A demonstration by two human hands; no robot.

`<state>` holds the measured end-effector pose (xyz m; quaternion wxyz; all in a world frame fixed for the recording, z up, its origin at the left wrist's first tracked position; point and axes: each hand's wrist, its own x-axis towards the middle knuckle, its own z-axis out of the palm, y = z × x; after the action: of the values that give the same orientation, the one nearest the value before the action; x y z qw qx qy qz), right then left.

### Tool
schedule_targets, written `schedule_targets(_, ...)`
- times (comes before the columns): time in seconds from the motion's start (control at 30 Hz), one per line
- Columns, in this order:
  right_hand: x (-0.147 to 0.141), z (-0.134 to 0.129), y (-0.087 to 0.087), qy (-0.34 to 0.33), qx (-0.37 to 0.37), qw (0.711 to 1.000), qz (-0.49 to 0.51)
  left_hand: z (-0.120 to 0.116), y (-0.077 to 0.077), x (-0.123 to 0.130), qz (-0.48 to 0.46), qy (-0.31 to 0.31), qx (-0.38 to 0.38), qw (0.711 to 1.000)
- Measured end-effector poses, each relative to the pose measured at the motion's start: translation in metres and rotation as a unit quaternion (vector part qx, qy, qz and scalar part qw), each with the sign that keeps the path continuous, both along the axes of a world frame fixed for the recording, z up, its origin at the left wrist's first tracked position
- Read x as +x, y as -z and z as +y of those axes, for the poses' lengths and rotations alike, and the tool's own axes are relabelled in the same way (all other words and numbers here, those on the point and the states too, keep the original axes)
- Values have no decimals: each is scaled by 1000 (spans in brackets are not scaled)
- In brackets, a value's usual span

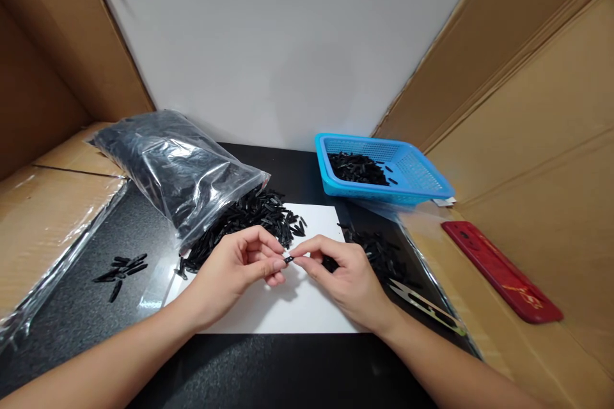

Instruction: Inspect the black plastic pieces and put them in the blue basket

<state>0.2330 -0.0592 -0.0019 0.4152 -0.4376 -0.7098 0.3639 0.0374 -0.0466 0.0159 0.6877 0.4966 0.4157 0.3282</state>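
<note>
Between both hands, above a white sheet [268, 310], is a small black elongated piece [288, 260]. My left hand [244, 262] pinches one end between thumb and fingers. At its other end, the thumb and forefinger of my right hand [338, 268] are closed on it. Just behind my left hand lies a heap of similar black pieces [259, 214], spread over the sheet's far left part. More black pieces [381, 252] lie on the dark surface beyond my right hand. Near my right wrist rests a pair of thread snips [425, 307].
A clear plastic bag [177, 160] full of black pieces lies at the back left. The blue basket [417, 182] at the back right holds more. A few pieces [119, 271] lie at left. A red case [501, 271] rests at right; cardboard walls [537, 115] flank the space.
</note>
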Motion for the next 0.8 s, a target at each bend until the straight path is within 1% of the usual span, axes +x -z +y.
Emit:
schedule_targets(0.07, 0, 1, 1, 4, -15, 1000, -3, 0, 0, 1, 2, 2, 0, 1000)
schedule_targets(0.2, 0, 2, 0, -19, -41, 999, 7, 1, 0, -1, 29, 17, 19, 999)
schedule_targets(0.23, 0, 2, -1, -14, -52, 998, 16, 2, 1, -2, 56, 16, 46, 997)
schedule_targets(0.27, 0, 2, -2, -6, -68, 997, 31, 3, 3, -3, 97, 12, 96, 991)
schedule_targets(0.3, 0, 2, -2, 3, -87, 995, 50, 5, 5, -4, 150, 5, 168, 974)
schedule_targets(0.33, 0, 2, -2, 11, -109, 991, 74, 8, 9, -5, 212, -6, 254, 944)
schedule_targets(0.37, -1, 2, -3, 14, -132, 986, 101, 11, 13, -6, 276, -2, 354, 893)
schedule_targets(0.4, -1, 2, -2, 13, -154, 980, 127, 14, 17, -6, 327, 3, 430, 842)
schedule_targets(0.43, -2, 2, -2, 11, -172, 974, 150, 17, 22, -6, 370, 16, 475, 798)
schedule_targets(0.47, -2, 2, -2, 10, -186, 968, 167, 19, 27, -6, 405, 31, 505, 762)
schedule_targets(0.5, -2, 1, -2, 9, -197, 964, 178, 22, 31, -6, 433, 49, 524, 732)
schedule_targets(0.57, -3, 0, -2, 11, -207, 960, 187, 25, 35, -5, 475, 75, 544, 688)
schedule_targets(0.63, -3, -2, -3, 11, -213, 959, 189, 27, 35, -4, 504, 98, 552, 657)
schedule_targets(0.73, -4, -3, -5, 7, -215, 957, 196, 29, 31, -4, 535, 130, 558, 621)
schedule_targets(0.8, -4, -4, -7, 2, -206, 958, 199, 29, 29, -4, 544, 147, 560, 608)
